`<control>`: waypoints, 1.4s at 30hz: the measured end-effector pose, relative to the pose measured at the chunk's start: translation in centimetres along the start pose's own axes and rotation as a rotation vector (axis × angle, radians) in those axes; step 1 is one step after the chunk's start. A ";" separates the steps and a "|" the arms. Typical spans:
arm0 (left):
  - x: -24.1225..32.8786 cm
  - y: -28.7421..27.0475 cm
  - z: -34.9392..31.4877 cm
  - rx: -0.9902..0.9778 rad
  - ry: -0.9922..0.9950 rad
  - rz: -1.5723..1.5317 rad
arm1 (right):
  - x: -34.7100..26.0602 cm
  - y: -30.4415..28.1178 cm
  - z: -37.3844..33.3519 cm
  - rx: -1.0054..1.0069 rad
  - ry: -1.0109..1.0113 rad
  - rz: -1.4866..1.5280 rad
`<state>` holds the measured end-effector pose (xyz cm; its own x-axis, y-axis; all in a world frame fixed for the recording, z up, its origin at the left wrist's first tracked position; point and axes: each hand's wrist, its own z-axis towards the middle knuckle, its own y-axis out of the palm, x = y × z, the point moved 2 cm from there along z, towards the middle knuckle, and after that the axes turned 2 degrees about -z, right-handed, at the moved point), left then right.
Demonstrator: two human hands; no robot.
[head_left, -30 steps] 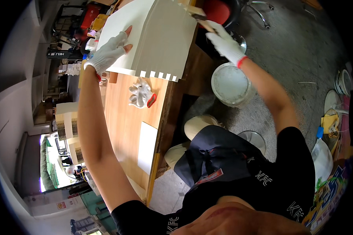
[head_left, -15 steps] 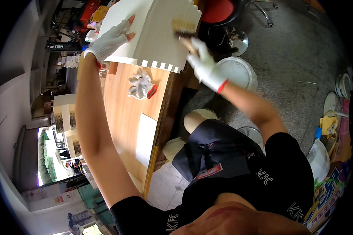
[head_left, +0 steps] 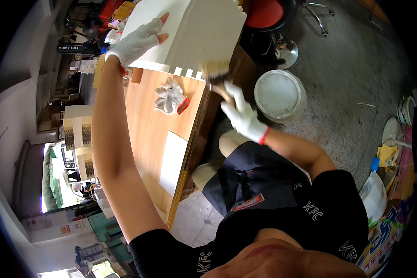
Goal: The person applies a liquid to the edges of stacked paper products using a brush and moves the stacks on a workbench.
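A stack of white sheets (head_left: 206, 34) with notched near edges lies at the far end of the wooden table (head_left: 146, 116). My left hand (head_left: 141, 39), in a white knit glove with bare thumb and fingertip, rests open on the top sheet with its fingers apart. In my right hand (head_left: 242, 116), gloved too, is the wooden handle of a wide paint brush (head_left: 216, 69). Its pale bristles, blurred by motion, are at the stack's near right corner; whether they touch it I cannot tell. Between the stack and me lies a loose white glove (head_left: 171, 97) with a red cuff.
A white rectangular panel (head_left: 173, 162) lies along the table's right edge. On the floor to the right stands a round white bucket (head_left: 279, 95). Beyond it are a red-seated stool (head_left: 264, 11) and a chair base (head_left: 325, 21). A white bag (head_left: 374, 194) sits far right.
My right hand has brought the brush nearer to me, from over the stack's face to its near corner. The left hand stays on the stack. The view has shifted slightly.
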<state>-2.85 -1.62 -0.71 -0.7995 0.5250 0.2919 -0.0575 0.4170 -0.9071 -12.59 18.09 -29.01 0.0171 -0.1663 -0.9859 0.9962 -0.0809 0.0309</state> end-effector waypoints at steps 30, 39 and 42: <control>-1.5 0.5 -0.9 0.028 0.012 -0.106 | 2.3 -6.2 6.5 -0.190 -0.560 -0.591; -0.2 0.6 -0.8 0.050 -0.017 -0.058 | 0.8 -16.9 9.5 -0.078 -0.546 -0.915; 0.0 0.6 -1.6 0.026 -0.045 -0.133 | -6.0 -15.4 15.7 0.133 -1.208 -1.231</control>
<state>-1.92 -0.16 -0.77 -0.8096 0.4326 0.3968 -0.1794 0.4612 -0.8690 -29.41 4.89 -20.95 -0.8179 -0.5282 0.2281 0.3607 -0.7797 -0.5118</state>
